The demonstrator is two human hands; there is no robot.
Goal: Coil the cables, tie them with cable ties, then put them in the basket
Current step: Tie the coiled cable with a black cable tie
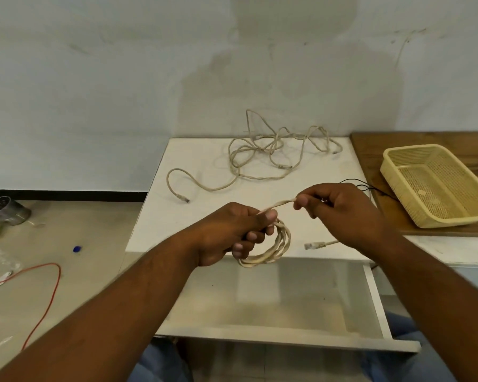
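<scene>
Beige network cable [271,244] is mid-coiling above the near edge of the white surface [199,161]: the left hand [232,230] grips the finished loops while the right hand [340,208] pinches the free strand. Judging by the short tail ending in its plug [313,245], the next move calls for one last wrap, then a tie; the yellow basket [398,186] waits far right.

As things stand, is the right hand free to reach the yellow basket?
Probably not yet. The right hand is pinching the beige cable that runs to the coil in the left hand. The path over to the yellow basket looks clear otherwise.
</scene>
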